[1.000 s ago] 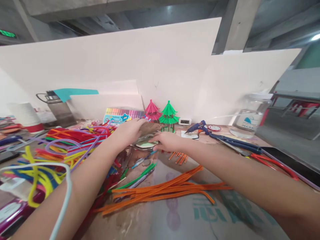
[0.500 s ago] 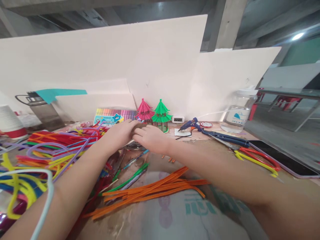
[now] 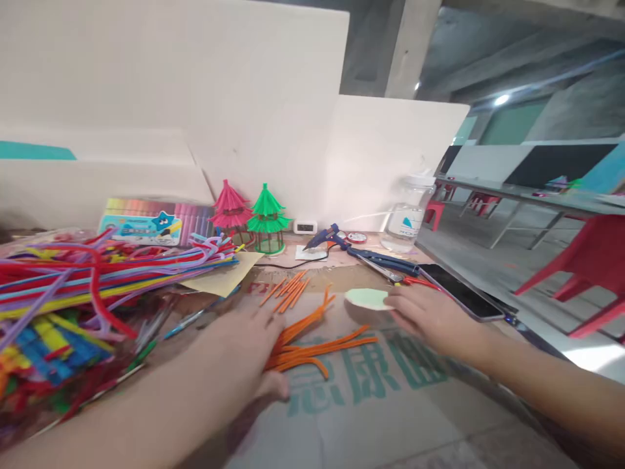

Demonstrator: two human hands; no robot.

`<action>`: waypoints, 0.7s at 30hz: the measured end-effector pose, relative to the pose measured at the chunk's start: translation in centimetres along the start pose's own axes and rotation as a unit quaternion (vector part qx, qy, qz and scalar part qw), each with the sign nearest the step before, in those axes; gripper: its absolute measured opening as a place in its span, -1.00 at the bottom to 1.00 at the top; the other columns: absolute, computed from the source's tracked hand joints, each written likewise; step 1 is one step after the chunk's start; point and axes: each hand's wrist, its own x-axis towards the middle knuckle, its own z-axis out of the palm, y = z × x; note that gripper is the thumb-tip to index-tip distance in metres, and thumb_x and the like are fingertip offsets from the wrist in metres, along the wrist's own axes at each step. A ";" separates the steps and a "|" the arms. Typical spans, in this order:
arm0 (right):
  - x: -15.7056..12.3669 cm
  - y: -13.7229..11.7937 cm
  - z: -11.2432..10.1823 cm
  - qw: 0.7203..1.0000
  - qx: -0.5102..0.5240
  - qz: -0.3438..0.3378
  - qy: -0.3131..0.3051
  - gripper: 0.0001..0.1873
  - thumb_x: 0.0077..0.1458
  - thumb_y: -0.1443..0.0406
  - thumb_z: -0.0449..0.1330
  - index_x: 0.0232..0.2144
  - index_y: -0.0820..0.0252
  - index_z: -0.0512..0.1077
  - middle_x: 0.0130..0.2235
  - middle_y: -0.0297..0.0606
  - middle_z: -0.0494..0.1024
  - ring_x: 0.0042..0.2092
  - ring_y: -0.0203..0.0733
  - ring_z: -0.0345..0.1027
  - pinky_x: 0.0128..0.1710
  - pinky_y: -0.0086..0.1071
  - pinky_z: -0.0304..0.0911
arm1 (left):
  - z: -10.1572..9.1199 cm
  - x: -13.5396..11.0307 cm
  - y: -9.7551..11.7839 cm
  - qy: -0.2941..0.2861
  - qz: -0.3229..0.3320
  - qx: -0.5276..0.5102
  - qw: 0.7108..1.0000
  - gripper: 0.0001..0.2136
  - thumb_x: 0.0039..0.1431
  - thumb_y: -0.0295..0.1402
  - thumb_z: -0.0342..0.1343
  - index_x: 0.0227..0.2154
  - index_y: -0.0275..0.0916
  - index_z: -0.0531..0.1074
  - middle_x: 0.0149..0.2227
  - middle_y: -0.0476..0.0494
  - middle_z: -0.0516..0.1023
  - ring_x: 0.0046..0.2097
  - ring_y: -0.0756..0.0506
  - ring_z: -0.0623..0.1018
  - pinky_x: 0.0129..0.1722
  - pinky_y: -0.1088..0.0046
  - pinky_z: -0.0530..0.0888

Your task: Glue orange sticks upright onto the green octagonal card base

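Observation:
My left hand [image 3: 251,348] is closed round one end of a bundle of orange pipe cleaners [image 3: 307,352], with the thumb on the near side. Their loose ends fan out to the right over the printed board. My right hand [image 3: 424,316] holds the edge of a pale green disc [image 3: 366,299], fingers on its right side. Short orange pipe cleaner pieces [image 3: 293,290] lie just beyond my left hand. Behind them stand two little pipe cleaner pavilions, one pink [image 3: 232,210] and one green [image 3: 267,218].
A heap of coloured pipe cleaners [image 3: 63,293] and a marker set [image 3: 146,221] fill the left. At the back are a small clock [image 3: 305,227], a blue glue gun [image 3: 322,237] and a clear bottle [image 3: 407,215]. A phone [image 3: 461,293] lies right, beside blue-handled pliers [image 3: 385,258].
My hands were together near the pavilions; now they are apart and nearer. The left has taken the orange pipe cleaners, and the pale green disc shows at my right. The view has turned right.

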 end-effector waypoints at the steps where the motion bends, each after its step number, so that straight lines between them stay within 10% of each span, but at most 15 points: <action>1: -0.5 -0.1 0.6 1.000 -0.002 -0.008 -0.003 -0.85 0.34 0.37 0.04 -0.22 0.17 0.41 -0.28 -0.20 0.56 -0.29 -0.16 0.44 -0.26 -0.29 0.29 | 1.2 0.1 0.8 -0.033 0.007 0.006 0.999 -0.57 -0.20 -0.04 0.41 -0.25 -0.12 0.56 -0.16 -0.23 0.62 -0.04 -0.38 0.57 -0.03 0.09 0.52; 5: -1.0 -0.7 1.5 1.000 0.022 -0.008 0.010 -0.81 0.34 0.37 0.01 -0.26 0.17 0.41 -0.28 -0.18 0.56 -0.29 -0.17 0.45 -0.29 -0.31 0.30 | 4.0 0.1 1.5 -0.139 -0.003 0.080 0.987 -0.73 0.29 -0.24 0.07 -0.02 -0.18 0.50 -0.01 -0.31 0.57 0.03 -0.34 0.55 -0.01 0.05 0.51; 10: -1.2 -0.6 1.8 0.995 0.080 0.055 0.014 -0.86 0.30 0.37 0.05 -0.24 0.18 0.42 -0.21 -0.14 0.58 -0.24 -0.10 0.51 -0.30 -0.28 0.35 | 3.8 -1.4 1.6 -0.167 -0.013 0.155 0.974 -0.69 0.31 -0.49 -0.19 -0.17 -0.22 0.48 -0.18 -0.30 0.58 -0.12 -0.29 0.59 -0.10 0.15 0.51; 13: -1.6 -0.4 2.3 0.993 0.095 0.069 0.015 -0.86 0.30 0.34 0.05 -0.23 0.14 0.43 -0.19 -0.15 0.58 -0.22 -0.08 0.53 -0.29 -0.26 0.36 | 1.3 -1.4 1.8 -0.135 -0.073 0.149 0.977 -0.68 0.24 -0.54 -0.17 -0.05 -0.26 0.40 -0.28 -0.28 0.59 -0.26 -0.24 0.61 -0.21 0.25 0.50; 18: -2.1 -0.2 3.3 0.993 0.095 0.067 0.025 -0.88 0.29 0.29 0.07 -0.20 0.08 0.42 -0.18 -0.17 0.59 -0.22 -0.05 0.56 -0.35 -0.25 0.38 | -6.6 0.6 -1.9 0.098 -0.230 0.143 0.958 -0.63 0.39 -0.24 -0.20 0.16 -0.24 0.19 -0.20 -0.27 0.62 -0.20 -0.29 0.64 -0.22 0.27 0.50; 21: -2.4 0.1 3.8 0.994 0.080 0.061 0.032 -0.88 0.29 0.28 0.08 -0.20 0.06 0.42 -0.19 -0.18 0.60 -0.21 -0.05 0.57 -0.36 -0.24 0.40 | -8.1 0.7 -5.5 0.063 -0.300 0.135 0.942 -0.60 0.38 -0.32 -0.24 0.21 -0.32 0.15 -0.10 -0.36 0.62 -0.09 -0.29 0.64 -0.13 0.25 0.51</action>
